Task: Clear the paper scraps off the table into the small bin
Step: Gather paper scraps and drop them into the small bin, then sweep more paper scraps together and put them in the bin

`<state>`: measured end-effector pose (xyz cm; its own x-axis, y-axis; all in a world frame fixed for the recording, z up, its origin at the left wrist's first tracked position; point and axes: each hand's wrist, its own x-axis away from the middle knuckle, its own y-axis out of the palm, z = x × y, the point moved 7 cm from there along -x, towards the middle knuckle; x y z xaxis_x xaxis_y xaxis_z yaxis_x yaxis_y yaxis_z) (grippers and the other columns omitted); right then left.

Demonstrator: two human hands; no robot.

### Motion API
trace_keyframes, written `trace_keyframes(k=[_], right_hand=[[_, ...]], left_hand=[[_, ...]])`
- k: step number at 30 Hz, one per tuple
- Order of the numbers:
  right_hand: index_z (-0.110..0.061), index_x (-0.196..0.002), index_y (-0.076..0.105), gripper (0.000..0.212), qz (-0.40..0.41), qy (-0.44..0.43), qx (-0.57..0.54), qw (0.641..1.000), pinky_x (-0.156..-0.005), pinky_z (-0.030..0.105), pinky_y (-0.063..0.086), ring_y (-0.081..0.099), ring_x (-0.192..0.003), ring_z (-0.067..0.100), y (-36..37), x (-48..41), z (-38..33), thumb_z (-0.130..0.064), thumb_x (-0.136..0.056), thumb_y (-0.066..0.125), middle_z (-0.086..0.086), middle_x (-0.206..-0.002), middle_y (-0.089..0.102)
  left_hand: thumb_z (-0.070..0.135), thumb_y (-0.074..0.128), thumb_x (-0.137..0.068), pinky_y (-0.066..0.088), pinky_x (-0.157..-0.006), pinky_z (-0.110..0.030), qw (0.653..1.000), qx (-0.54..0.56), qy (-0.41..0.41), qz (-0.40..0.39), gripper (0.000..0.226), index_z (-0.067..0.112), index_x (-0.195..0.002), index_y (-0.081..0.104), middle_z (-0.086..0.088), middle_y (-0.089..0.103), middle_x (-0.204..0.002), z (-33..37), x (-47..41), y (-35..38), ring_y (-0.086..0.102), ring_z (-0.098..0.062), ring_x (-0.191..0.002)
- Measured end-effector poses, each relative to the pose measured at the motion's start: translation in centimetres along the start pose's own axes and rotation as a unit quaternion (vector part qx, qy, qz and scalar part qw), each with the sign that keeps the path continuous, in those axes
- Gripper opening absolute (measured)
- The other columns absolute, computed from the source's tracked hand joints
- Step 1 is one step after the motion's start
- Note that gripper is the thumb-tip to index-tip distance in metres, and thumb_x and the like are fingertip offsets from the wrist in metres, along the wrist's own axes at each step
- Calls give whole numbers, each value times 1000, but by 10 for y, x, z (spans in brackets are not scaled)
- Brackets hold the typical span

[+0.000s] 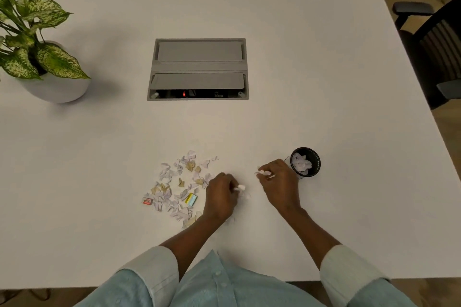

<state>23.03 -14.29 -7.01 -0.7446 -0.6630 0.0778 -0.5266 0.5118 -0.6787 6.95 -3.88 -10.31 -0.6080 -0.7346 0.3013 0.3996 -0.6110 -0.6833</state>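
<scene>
White desk (299, 82), plain and matte, with only the one head view to go on, so here's what it shows.

Paper scraps (178, 188) sit in a loose scatter near the front edge, a bit left of centre. Mostly white bits, some tan ones, plus a yellow and blue piece (191, 199) and a red and white piece (147, 201) at the pile's left end. The small bin (306, 162) is a black cup-like thing standing near the front edge, well to the right of the pile, already holding white crumpled paper.

The left hand (220, 197) is down at the right fringe of the pile, fingers curled closed with a white scrap poking out the side. The right hand (280, 179) sits just beside the bin, also pinched closed on a few pale slivers. My guess is it's a two-hand relay: left gathers, right is nearest the bin so it does the dumping. Bin parked on the right keeps that trip short.

Most of the pile is not yet cleared, so I'd say it's early-to-mid job.

Further back there's a grey cable hatch (198, 68) set into the middle of the desk, a potted plant (37, 40) toward the far left edge, and a dark office chair (434, 40) past the right edge. Lighting is dim and warm.
</scene>
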Motion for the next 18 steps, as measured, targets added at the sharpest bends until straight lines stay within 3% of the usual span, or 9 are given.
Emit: trace_keyframes(k=[3, 5, 8, 12, 18], right_hand=[[-14, -84, 77, 12, 75, 13, -3, 997, -77, 22, 53, 68, -83, 12, -42, -4, -3, -9, -77, 86, -3, -92, 73], [-14, -83, 78, 11, 116, 45, -9, 992, -77, 31, 56, 70, -83, 16, -68, -8, 0, -12, -76, 86, -2, -92, 75], [-16, -86, 79, 12, 155, 107, 12, 982, -78, 33, 56, 71, -83, 23, -99, -15, 15, -15, -76, 84, 3, -91, 77], [-12, -93, 78, 16, 131, 185, 14, 974, -79, 39, 60, 73, -83, 26, -116, -27, 41, -18, -79, 82, 6, -89, 78], [-16, -99, 78, 16, 65, 233, 28, 970, -74, 29, 50, 70, -86, 26, -116, -33, 59, -13, -84, 72, 6, -95, 78]], left_hand=[[11, 84, -81, 52, -66, -34, 998, 46, 23, 32, 11, 9, -83, 73, -5, 73, -85, 44, -15, -6, 65, -20, -74], [15, 85, -81, 55, -68, -33, 998, 50, 36, 17, 10, 11, -84, 76, -3, 75, -85, 75, -25, -3, 67, -17, -73], [16, 83, -82, 54, -70, -31, 997, 33, 64, -2, 8, 11, -84, 78, -3, 76, -86, 120, -41, 6, 66, -16, -74], [8, 80, -80, 56, -75, -32, 997, 22, 65, -26, 3, 10, -81, 78, -4, 78, -86, 161, -59, 21, 68, -18, -77], [5, 78, -76, 59, -78, -34, 994, -5, 58, -89, 10, 6, -86, 78, -9, 79, -92, 189, -71, 56, 73, -27, -89]])
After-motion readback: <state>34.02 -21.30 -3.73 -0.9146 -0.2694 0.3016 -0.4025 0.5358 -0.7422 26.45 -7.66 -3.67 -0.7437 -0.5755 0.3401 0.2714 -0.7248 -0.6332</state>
